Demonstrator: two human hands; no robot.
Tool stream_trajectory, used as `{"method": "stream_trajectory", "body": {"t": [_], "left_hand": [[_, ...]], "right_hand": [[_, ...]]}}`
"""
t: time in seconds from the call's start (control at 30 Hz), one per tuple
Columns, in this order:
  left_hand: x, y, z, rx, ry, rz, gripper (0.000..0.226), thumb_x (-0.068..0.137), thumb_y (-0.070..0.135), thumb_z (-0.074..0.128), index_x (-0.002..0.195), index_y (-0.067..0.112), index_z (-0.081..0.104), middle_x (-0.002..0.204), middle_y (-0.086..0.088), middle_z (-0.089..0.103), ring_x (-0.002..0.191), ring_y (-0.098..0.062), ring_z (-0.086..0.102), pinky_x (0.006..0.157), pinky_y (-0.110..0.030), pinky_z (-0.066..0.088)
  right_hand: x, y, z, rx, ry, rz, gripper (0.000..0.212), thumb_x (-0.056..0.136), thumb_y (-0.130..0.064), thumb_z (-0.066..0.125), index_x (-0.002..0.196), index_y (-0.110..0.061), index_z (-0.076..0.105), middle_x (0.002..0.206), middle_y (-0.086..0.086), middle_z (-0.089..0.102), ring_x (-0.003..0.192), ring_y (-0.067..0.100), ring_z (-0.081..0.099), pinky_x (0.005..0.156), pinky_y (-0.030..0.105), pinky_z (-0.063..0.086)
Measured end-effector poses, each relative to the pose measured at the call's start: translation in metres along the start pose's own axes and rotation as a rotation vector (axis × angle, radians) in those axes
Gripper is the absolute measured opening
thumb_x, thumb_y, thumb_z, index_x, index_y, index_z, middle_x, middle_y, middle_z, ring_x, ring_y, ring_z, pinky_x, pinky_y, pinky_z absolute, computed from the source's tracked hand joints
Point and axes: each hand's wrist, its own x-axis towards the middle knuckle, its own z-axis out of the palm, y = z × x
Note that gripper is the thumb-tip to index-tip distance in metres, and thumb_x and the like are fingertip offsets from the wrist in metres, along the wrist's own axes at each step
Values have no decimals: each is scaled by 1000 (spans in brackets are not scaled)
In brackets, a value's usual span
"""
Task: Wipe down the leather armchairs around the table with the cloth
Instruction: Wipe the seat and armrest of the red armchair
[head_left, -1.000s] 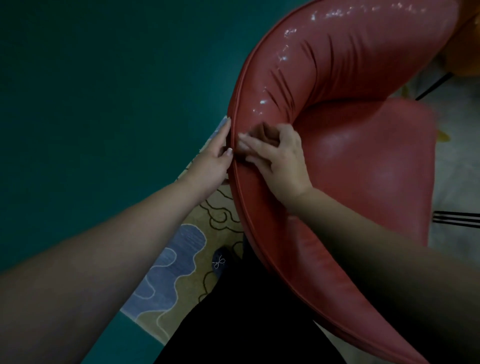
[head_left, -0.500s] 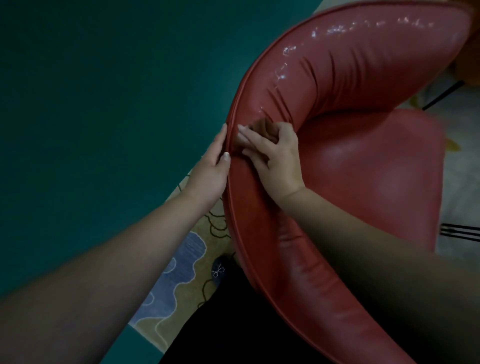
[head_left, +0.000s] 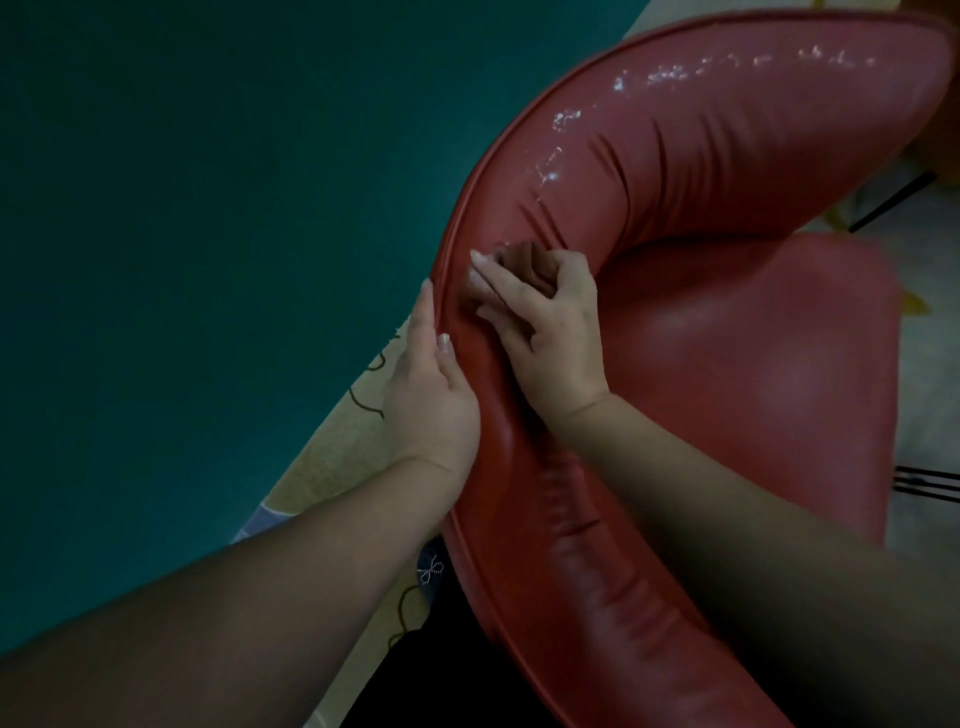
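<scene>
A red leather armchair with a curved back fills the right half of the head view; white glints dot the top of its back. My right hand is closed around a small bunched reddish-brown cloth and presses it onto the back's padded top, just inside the piped edge. My left hand lies flat against the outer side of the back, thumb on the piping, holding nothing. The two hands are a few centimetres apart across the rim. The seat cushion is bare.
A dark teal wall runs close along the chair's left side. A patterned beige and blue rug lies below, with a dark shoe with a bow on it. Thin black legs show at the right edge.
My left hand has slid back toward me along the outer edge of the chair back. My right hand keeps the cloth on about the same stretch of the rim.
</scene>
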Motion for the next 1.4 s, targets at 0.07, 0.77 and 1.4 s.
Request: {"method": "stream_trajectory", "body": {"t": [0.07, 0.77, 1.4], "left_hand": [[-1, 3, 1, 75, -3, 1, 51, 101, 32, 32, 148, 45, 17, 105, -5, 65, 81, -25, 62, 52, -16, 28], [-1, 6, -5, 132, -63, -6, 57, 94, 40, 25, 148, 49, 8, 94, -11, 65, 72, -29, 60, 63, -27, 36], [-4, 5, -6, 139, -67, 16, 56, 96, 41, 25, 148, 49, 8, 90, -2, 60, 64, -16, 49, 63, -25, 33]], "right_hand": [[7, 1, 2, -6, 37, 0, 36, 89, -25, 67, 125, -26, 65, 113, 13, 52, 104, 30, 53, 95, 44, 46], [-13, 12, -1, 20, 7, -14, 37, 90, -28, 64, 127, -29, 62, 116, 9, 53, 107, 25, 51, 94, 43, 46], [45, 2, 9, -1, 85, 202, 38, 90, -32, 65, 128, -32, 62, 116, 8, 50, 109, 24, 50, 98, 25, 39]]}}
